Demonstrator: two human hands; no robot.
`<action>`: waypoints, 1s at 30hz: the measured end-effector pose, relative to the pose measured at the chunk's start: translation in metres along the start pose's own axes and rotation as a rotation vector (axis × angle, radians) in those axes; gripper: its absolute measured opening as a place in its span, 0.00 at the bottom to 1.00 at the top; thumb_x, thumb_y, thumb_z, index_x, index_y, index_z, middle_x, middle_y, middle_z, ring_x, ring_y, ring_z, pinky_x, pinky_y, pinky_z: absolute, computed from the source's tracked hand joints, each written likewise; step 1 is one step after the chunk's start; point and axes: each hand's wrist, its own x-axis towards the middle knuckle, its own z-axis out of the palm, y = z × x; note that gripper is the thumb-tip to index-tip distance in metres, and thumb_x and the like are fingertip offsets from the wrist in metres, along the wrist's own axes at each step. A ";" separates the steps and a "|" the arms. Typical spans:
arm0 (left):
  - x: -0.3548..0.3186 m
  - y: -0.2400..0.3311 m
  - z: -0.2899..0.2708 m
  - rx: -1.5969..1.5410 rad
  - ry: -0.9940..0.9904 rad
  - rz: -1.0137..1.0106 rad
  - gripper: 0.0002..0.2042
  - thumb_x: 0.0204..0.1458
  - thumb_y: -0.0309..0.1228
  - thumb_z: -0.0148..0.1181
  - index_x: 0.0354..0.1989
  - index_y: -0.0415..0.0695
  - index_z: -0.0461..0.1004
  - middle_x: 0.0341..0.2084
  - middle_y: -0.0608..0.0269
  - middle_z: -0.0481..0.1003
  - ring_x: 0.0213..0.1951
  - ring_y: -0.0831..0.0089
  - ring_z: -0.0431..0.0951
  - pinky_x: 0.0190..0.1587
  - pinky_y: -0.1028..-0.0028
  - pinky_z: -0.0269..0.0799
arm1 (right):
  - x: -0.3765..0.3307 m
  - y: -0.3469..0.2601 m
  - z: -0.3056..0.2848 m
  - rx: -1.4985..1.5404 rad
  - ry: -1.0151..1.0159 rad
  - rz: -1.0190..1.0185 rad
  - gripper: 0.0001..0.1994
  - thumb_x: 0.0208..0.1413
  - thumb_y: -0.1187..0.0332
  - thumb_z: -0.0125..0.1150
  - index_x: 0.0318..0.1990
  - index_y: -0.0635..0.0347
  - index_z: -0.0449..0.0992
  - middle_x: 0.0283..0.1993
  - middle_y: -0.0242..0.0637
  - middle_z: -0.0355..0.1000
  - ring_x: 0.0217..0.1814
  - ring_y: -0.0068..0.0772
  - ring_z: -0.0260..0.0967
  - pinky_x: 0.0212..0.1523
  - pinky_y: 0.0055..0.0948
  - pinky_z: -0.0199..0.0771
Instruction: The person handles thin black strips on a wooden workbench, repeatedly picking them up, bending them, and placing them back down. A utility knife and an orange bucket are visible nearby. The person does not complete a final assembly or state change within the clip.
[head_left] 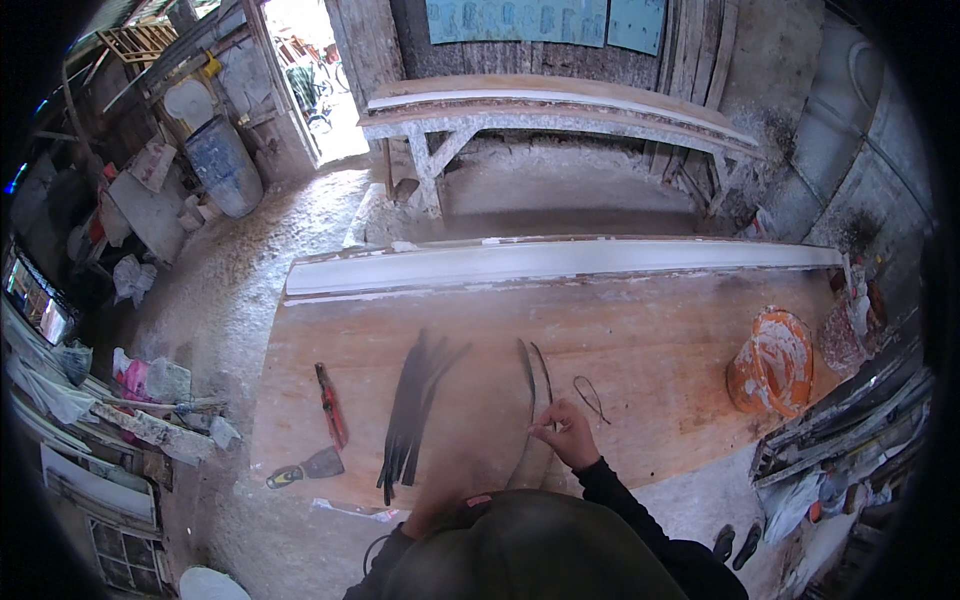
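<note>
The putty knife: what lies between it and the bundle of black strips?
The head view shows bare tabletop between the putty knife and the black strips.

- We can make out no readable words, labels, numbers or signs.
- We see blurred marks on the blue wall sheet (517, 22), too unclear to read.

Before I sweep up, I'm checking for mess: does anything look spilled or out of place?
The orange plastic bucket at the right end of the brown wooden tabletop is heavily smeared white, perhaps from slopped contents. The long flat black strips splay at their far end.
</note>
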 end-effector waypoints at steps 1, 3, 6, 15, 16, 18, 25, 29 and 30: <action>-0.003 -0.008 -0.012 0.021 0.093 0.008 0.06 0.50 0.29 0.55 0.29 0.40 0.70 0.25 0.65 0.70 0.22 0.81 0.69 0.23 0.83 0.64 | -0.001 -0.007 -0.001 -0.026 -0.068 -0.039 0.06 0.42 0.71 0.64 0.27 0.60 0.74 0.27 0.34 0.65 0.31 0.26 0.63 0.33 0.24 0.62; 0.011 -0.013 -0.028 -0.152 0.178 -0.056 0.05 0.49 0.30 0.56 0.28 0.41 0.71 0.21 0.67 0.70 0.19 0.82 0.68 0.21 0.82 0.63 | -0.012 -0.019 -0.001 0.050 -0.106 -0.113 0.08 0.43 0.66 0.63 0.24 0.61 0.72 0.24 0.37 0.64 0.28 0.34 0.63 0.30 0.29 0.63; 0.020 0.007 -0.036 -0.382 0.289 -0.210 0.07 0.48 0.32 0.57 0.26 0.42 0.70 0.18 0.68 0.69 0.18 0.82 0.67 0.19 0.83 0.62 | -0.017 -0.032 0.012 0.074 -0.284 -0.263 0.10 0.46 0.65 0.61 0.23 0.61 0.71 0.23 0.39 0.63 0.26 0.39 0.63 0.28 0.32 0.63; 0.031 -0.042 -0.021 -0.442 0.261 -0.225 0.08 0.49 0.35 0.56 0.28 0.44 0.69 0.18 0.70 0.68 0.18 0.82 0.67 0.20 0.82 0.63 | -0.024 -0.036 0.008 0.054 -0.528 -0.275 0.06 0.47 0.67 0.57 0.25 0.59 0.72 0.25 0.41 0.66 0.28 0.42 0.66 0.28 0.34 0.64; 0.032 -0.037 -0.017 -0.448 0.239 -0.271 0.08 0.49 0.35 0.56 0.28 0.44 0.69 0.19 0.70 0.68 0.18 0.82 0.67 0.20 0.82 0.64 | -0.023 -0.031 0.004 0.095 -0.503 -0.308 0.08 0.48 0.66 0.57 0.25 0.60 0.72 0.24 0.42 0.65 0.26 0.43 0.66 0.26 0.35 0.63; 0.034 -0.083 -0.012 -0.506 0.221 -0.278 0.09 0.50 0.35 0.56 0.30 0.43 0.70 0.21 0.69 0.70 0.19 0.81 0.68 0.22 0.81 0.65 | -0.025 -0.014 -0.003 -0.032 -0.390 -0.146 0.06 0.47 0.68 0.57 0.24 0.60 0.73 0.25 0.41 0.67 0.28 0.41 0.66 0.28 0.33 0.64; 0.040 -0.116 0.031 0.337 -0.273 0.052 0.12 0.48 0.38 0.57 0.30 0.40 0.71 0.28 0.55 0.72 0.27 0.65 0.73 0.30 0.70 0.68 | -0.025 0.048 -0.041 -0.543 0.197 0.096 0.06 0.44 0.67 0.60 0.23 0.59 0.73 0.23 0.39 0.69 0.26 0.40 0.67 0.27 0.33 0.65; 0.032 -0.011 0.047 0.673 -0.408 -0.246 0.13 0.45 0.39 0.58 0.30 0.41 0.72 0.29 0.51 0.72 0.32 0.56 0.72 0.34 0.64 0.67 | -0.033 0.063 -0.054 -0.729 0.220 0.196 0.08 0.40 0.66 0.63 0.23 0.58 0.73 0.22 0.37 0.68 0.26 0.39 0.67 0.27 0.34 0.65; 0.036 -0.027 0.048 0.727 -0.466 -0.199 0.13 0.45 0.39 0.58 0.30 0.41 0.72 0.29 0.51 0.72 0.33 0.56 0.72 0.35 0.64 0.67 | -0.036 0.065 -0.057 -0.697 0.209 0.224 0.08 0.39 0.65 0.64 0.23 0.58 0.73 0.23 0.36 0.68 0.27 0.39 0.67 0.28 0.34 0.65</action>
